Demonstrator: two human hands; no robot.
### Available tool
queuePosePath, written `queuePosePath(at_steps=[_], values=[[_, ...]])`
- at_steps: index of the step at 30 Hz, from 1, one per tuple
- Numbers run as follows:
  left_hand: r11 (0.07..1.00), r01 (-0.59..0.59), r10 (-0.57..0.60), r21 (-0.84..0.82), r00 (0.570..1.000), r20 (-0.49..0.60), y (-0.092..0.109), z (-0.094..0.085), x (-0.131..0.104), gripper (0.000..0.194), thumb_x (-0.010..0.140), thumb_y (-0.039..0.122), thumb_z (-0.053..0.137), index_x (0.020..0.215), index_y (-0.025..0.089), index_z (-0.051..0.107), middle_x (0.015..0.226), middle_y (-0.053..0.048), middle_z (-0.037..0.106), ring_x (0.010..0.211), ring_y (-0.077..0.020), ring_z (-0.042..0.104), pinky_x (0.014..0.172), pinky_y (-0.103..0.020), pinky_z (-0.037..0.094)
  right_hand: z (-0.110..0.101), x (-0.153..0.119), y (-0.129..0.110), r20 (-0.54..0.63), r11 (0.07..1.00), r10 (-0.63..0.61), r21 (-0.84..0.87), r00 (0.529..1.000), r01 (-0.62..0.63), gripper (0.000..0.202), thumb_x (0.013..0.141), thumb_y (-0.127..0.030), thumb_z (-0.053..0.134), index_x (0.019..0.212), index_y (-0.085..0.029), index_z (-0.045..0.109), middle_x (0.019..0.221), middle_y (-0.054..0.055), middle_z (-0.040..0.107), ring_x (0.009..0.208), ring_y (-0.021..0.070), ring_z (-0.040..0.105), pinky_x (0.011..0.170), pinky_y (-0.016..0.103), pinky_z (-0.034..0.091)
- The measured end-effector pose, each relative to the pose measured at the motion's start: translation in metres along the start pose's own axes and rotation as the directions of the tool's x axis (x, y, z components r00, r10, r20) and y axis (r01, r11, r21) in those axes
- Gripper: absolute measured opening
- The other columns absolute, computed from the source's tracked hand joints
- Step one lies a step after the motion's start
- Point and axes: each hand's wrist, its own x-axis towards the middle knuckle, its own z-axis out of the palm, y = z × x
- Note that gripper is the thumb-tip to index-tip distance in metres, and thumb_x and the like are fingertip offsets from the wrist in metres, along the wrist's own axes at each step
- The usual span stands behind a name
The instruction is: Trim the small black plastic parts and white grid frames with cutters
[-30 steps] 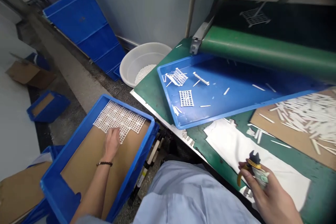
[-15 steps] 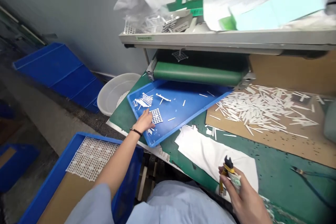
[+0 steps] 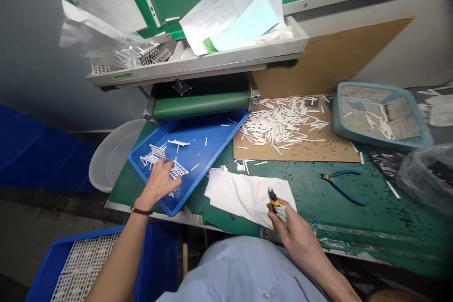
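My left hand (image 3: 161,181), with a dark bead bracelet at its wrist, reaches into the blue tray (image 3: 193,188). Its thumb and fingers close at the left edge of a white plastic grid (image 3: 180,170); the exact contact is partly hidden. Just beyond the fingers lie more white grid parts (image 3: 157,151) and a white piece with a stem (image 3: 179,142). My right hand (image 3: 292,226) is wrapped round cutting nippers (image 3: 273,200) with yellow and black handles, jaws pointing up, over a white cloth (image 3: 244,193).
Loose white sticks (image 3: 279,122) are heaped on cardboard (image 3: 318,148). Blue-handled pliers (image 3: 341,179) lie at the right, before a light-blue basket (image 3: 378,139). A green conveyor roller (image 3: 201,105) sits behind the tray. A blue crate (image 3: 49,259) holds stacked grids at the lower left.
The view has swung right, bringing the basket into sight. My left hand has moved further over the grid, its fingers now at the grid's edge. My right hand still holds the nippers.
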Motion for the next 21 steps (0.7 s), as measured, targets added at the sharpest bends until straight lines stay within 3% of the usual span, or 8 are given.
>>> queuePosePath(at_steps=[4, 7, 9, 12, 15, 17, 21], values=[[0.974, -0.219, 0.217, -0.051, 0.975, -0.049, 0.083, -0.019, -0.013, 0.047, 0.076, 0.057, 0.062, 0.105, 0.019, 0.064, 0.123, -0.014, 0.049, 0.112, -0.0353, 0.046, 0.095, -0.053, 0.044, -0.002, 0.017, -0.02, 0.171, 0.989, -0.053, -0.125, 0.984, 0.075, 0.028, 0.094, -0.034, 0.034, 0.116, -0.021, 0.046, 0.113, 0.012, 0.062, 0.098, 0.0252, 0.061, 0.078, 0.033, 0.044], [0.939, -0.318, 0.326, -0.132, 0.945, 0.042, 0.137, 0.001, -0.023, 0.051, 0.069, 0.064, 0.065, 0.094, 0.019, 0.068, 0.115, -0.016, 0.052, 0.105, -0.0359, 0.049, 0.087, -0.054, 0.048, 0.0, 0.029, -0.03, 0.289, 0.958, -0.046, -0.259, 0.956, 0.125, 0.021, 0.093, -0.025, 0.034, 0.108, -0.019, 0.048, 0.109, 0.011, 0.06, 0.094, 0.0244, 0.06, 0.074, 0.031, 0.04], [0.929, -0.313, 0.33, -0.196, 0.942, 0.059, 0.157, 0.026, -0.029, 0.05, 0.065, 0.062, 0.071, 0.09, 0.019, 0.068, 0.111, -0.017, 0.053, 0.104, -0.0367, 0.05, 0.085, -0.054, 0.049, 0.003, 0.036, -0.032, 0.358, 0.928, -0.026, -0.339, 0.933, 0.156, 0.021, 0.092, -0.02, 0.036, 0.108, -0.017, 0.049, 0.106, 0.012, 0.06, 0.093, 0.0245, 0.06, 0.074, 0.031, 0.038], [0.907, -0.246, 0.263, -0.342, 0.965, 0.005, 0.165, 0.065, -0.034, 0.064, 0.061, 0.053, 0.078, 0.113, 0.02, 0.061, 0.122, -0.016, 0.049, 0.113, -0.0381, 0.048, 0.091, -0.055, 0.048, 0.007, 0.042, -0.031, 0.441, 0.883, 0.015, -0.428, 0.898, 0.195, 0.024, 0.09, -0.016, 0.038, 0.111, -0.014, 0.049, 0.106, 0.014, 0.06, 0.094, 0.0254, 0.061, 0.074, 0.031, 0.036], [0.846, -0.181, 0.167, -0.502, 0.983, -0.072, 0.163, 0.096, -0.037, 0.095, 0.062, 0.048, 0.08, 0.14, 0.021, 0.035, 0.136, -0.018, 0.039, 0.126, -0.0375, 0.041, 0.102, -0.056, 0.042, 0.012, 0.044, -0.028, 0.48, 0.849, 0.037, -0.477, 0.877, 0.226, 0.025, 0.09, -0.015, 0.04, 0.113, -0.014, 0.05, 0.107, 0.014, 0.06, 0.092, 0.0254, 0.061, 0.071, 0.031, 0.036], [0.806, -0.146, 0.108, -0.574, 0.989, -0.1, 0.163, 0.111, -0.04, 0.102, 0.064, 0.046, 0.079, 0.145, 0.02, 0.023, 0.138, -0.018, 0.039, 0.13, -0.0357, 0.039, 0.106, -0.054, 0.039, 0.015, 0.046, -0.029, 0.495, 0.836, 0.048, -0.496, 0.867, 0.237, 0.024, 0.09, -0.015, 0.041, 0.112, -0.014, 0.05, 0.107, 0.014, 0.06, 0.092, 0.0253, 0.061, 0.071, 0.031, 0.036], [0.733, -0.071, -0.021, -0.677, 0.992, -0.127, 0.165, 0.131, -0.047, 0.104, 0.067, 0.044, 0.078, 0.147, 0.021, 0.016, 0.139, -0.019, 0.04, 0.13, -0.0326, 0.042, 0.107, -0.051, 0.041, 0.02, 0.049, -0.033, 0.51, 0.821, 0.076, -0.52, 0.857, 0.236, 0.025, 0.089, -0.014, 0.041, 0.112, -0.013, 0.051, 0.108, 0.015, 0.06, 0.093, 0.0255, 0.061, 0.071, 0.031, 0.037]])
